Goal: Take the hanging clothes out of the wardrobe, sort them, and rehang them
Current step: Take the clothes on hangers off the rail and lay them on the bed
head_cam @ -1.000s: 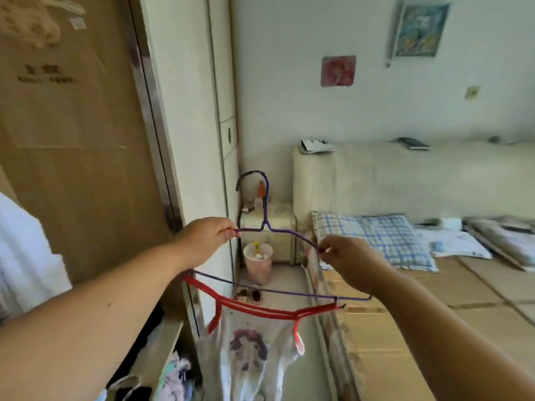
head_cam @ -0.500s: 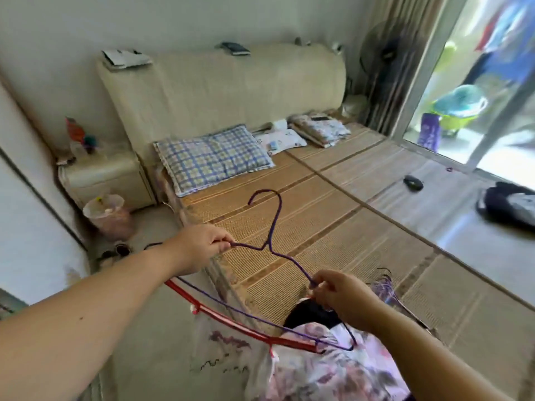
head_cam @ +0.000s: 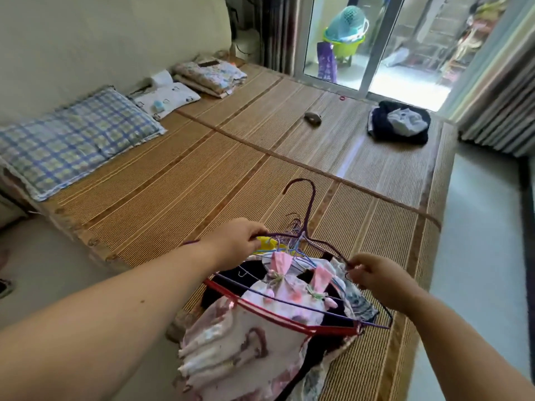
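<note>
Over the bed [head_cam: 202, 175], left hand [head_cam: 237, 241] and right hand [head_cam: 373, 273] pinch the purple hanger [head_cam: 307, 209], fingers [head_cam: 257, 230] clamped on its wire; red hanger [head_cam: 275, 315] and clothes heap [head_cam: 240, 357] below, pillow [head_cam: 72, 140] well apart.

The mat-covered bed [head_cam: 202, 175] carries a checked pillow [head_cam: 69, 140], folded bedding [head_cam: 211, 75], a dark bundle [head_cam: 399, 123] and a heap of clothes [head_cam: 289, 296].
</note>
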The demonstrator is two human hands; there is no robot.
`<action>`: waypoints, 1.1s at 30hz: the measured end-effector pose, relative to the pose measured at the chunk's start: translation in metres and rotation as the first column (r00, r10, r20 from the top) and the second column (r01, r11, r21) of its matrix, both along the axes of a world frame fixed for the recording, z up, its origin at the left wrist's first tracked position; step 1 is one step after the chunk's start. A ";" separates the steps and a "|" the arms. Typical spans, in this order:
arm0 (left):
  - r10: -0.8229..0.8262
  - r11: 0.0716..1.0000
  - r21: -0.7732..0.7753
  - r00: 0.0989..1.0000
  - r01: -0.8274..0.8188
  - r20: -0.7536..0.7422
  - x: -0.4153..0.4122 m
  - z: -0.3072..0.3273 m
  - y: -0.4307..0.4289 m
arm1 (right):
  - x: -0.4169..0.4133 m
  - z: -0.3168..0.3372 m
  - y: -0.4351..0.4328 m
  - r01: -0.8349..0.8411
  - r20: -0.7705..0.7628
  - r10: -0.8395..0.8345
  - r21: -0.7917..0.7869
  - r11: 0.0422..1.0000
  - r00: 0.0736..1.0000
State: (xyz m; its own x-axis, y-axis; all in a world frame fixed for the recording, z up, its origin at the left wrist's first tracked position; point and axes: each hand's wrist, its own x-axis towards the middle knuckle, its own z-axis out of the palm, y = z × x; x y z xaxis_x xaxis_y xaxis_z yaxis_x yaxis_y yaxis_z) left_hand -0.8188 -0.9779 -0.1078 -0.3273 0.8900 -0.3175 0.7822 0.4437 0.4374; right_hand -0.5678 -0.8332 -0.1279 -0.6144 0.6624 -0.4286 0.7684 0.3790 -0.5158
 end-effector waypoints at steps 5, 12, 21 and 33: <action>0.067 0.987 -0.138 0.995 -0.077 -0.072 -0.003 -0.079 0.035 | -0.003 -0.087 0.022 0.126 0.060 -0.126 0.018 0.992 0.990; 0.145 0.963 -0.225 0.989 -0.145 -0.015 -0.006 -0.141 0.035 | -0.021 -0.156 0.047 0.148 0.119 -0.146 -0.004 0.989 0.982; 0.250 0.952 -0.178 0.968 -0.250 -0.020 -0.009 -0.101 0.012 | -0.088 -0.103 0.023 -0.170 0.075 0.165 0.074 0.983 0.983; 0.490 0.872 0.160 0.820 -0.463 -0.296 -0.054 0.074 -0.140 | -0.253 0.082 -0.127 -0.660 -0.187 0.778 0.434 0.613 0.599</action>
State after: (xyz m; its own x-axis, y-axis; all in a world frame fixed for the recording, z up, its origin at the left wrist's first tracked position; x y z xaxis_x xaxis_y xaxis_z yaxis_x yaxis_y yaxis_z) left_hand -0.8731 -1.1177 -0.0340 -0.7874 0.6136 -0.0598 0.5829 0.7725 0.2519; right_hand -0.8205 -0.9604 -0.0461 -0.9996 -0.0137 0.0251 -0.0232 0.9008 -0.4336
